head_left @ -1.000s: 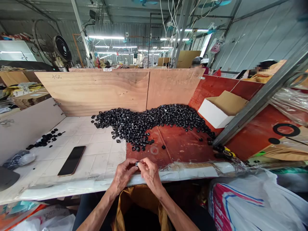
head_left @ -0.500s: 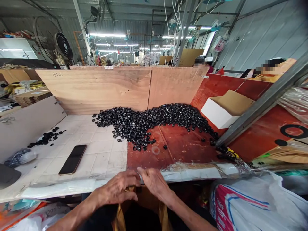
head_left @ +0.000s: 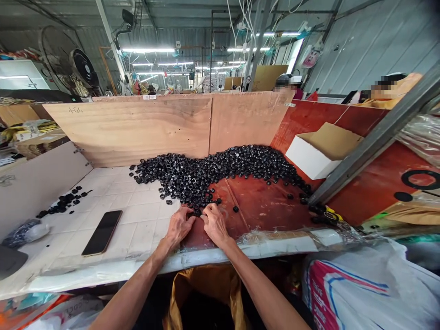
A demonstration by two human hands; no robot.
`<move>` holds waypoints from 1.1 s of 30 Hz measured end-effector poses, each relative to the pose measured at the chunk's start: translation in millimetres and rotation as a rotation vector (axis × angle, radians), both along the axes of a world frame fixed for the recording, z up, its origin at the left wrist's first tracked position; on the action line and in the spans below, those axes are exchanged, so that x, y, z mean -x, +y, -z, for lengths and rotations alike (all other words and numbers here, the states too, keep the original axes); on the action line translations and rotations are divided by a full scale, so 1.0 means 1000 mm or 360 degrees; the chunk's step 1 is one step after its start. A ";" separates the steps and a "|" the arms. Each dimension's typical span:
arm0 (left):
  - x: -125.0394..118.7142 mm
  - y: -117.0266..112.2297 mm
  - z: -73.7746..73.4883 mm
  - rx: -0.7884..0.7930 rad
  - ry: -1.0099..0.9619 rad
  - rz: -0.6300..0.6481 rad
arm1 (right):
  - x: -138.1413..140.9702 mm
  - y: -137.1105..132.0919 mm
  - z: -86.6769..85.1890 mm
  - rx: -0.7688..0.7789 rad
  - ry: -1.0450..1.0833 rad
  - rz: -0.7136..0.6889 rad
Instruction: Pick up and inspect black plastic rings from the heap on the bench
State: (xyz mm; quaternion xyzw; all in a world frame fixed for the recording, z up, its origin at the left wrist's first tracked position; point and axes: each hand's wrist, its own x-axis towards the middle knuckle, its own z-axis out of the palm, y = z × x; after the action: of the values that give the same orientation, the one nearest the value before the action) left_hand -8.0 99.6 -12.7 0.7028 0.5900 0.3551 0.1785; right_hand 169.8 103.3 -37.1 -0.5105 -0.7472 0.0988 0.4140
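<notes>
A long shed of ribbed metal sheeting stretches away under strip lights, and a pedestal fan (head_left: 70, 59) stands at the far left. The bench is walled by a pale plywood board (head_left: 130, 130), its grain plain and its seam running upright, and its top is part white tile (head_left: 137, 220), part glossy red board (head_left: 264, 201). A steel beam (head_left: 374, 142) slants across the right side, its low end just beside the heap's right tail, and a white box (head_left: 319, 153) with a brown lid flap sits beyond it. A sack (head_left: 357, 293) of woven white plastic lies below the bench at right, and a yellow bag (head_left: 206, 286) gapes open below the front edge.

Across the bench's middle curves a heap of black rings (head_left: 206, 172), small, glossy and stubby, likely plastic. Strays lie loose along its front edge. The 2 hands reach its lower edge with fingers curled downward: the left hand (head_left: 179, 227) and right hand (head_left: 215, 224) sit close together, neither clenched nor spread, but whether they grasp a ring cannot be told.

The main risk is rolling: round rings on slick board could slip past the film-wrapped bench edge (head_left: 285, 238) if nudged. A phone (head_left: 102, 232) on the tile could also catch strays.
</notes>
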 end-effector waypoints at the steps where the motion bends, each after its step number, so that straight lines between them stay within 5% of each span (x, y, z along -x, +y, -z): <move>1: 0.002 -0.006 0.001 -0.0007 -0.0096 0.0011 | -0.001 0.000 0.000 -0.0024 0.0101 -0.0050; 7: 0.005 -0.037 0.004 -0.0173 -0.0534 0.0071 | -0.003 -0.004 -0.005 0.0233 0.0695 -0.0368; 14: 0.000 -0.036 0.002 0.0190 -0.0907 0.0104 | -0.003 -0.016 -0.024 0.0398 0.0679 -0.0668; 18: -0.001 -0.037 0.003 0.0200 -0.1108 0.0195 | -0.003 -0.015 -0.024 0.0487 0.0784 -0.0629; 26: 0.004 -0.039 -0.001 0.0085 -0.0919 0.0160 | -0.007 -0.018 -0.028 0.0463 0.0886 -0.0765; 33: 0.002 -0.040 -0.001 -0.0128 -0.0780 0.0307 | -0.005 -0.020 -0.026 0.0611 0.0864 -0.0587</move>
State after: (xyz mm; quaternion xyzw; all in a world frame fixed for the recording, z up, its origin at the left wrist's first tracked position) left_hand -10.2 59.3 -11.9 0.6553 0.4448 0.5193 0.3209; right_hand 174.7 83.3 -11.1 -0.3909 -0.6576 0.4416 0.4688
